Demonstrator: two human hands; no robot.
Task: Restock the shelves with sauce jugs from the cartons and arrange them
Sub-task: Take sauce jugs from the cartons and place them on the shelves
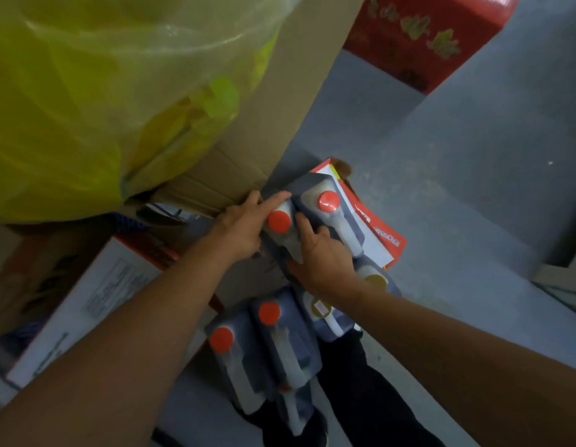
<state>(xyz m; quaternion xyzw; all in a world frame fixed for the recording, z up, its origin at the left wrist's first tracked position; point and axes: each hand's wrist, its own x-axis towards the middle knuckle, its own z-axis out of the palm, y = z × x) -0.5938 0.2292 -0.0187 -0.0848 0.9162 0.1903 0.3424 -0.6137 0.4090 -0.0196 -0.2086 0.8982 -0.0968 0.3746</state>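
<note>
Sauce jugs fill the middle of my head view, dark-bodied with orange caps. Both of my hands are on one jug (281, 235): its cap faces up at the camera and its long side runs from upper left down to lower right, where its pale handle lies. My left hand (244, 224) rests against its left side with fingers stretched nearly straight past the cap. My right hand (322, 256) curls over the handle end and grips it. A second jug (331, 214) lies just beside it on the right, parallel, cap up, touching it, inside an open red and white carton (381, 235) on the grey floor (473, 188).

Nearer to me, two more orange-capped jugs (267, 343) stand side by side, and a pale-capped jug (373, 279) sits partly under my right forearm.

A large brown cardboard box (293, 91) looms close on the left, its corner just above my left hand, topped by a yellow plastic bag (86, 108). A white-sided carton (86, 304) lies under my left forearm, and a red box (422, 37) sits well apart, far up.
</note>
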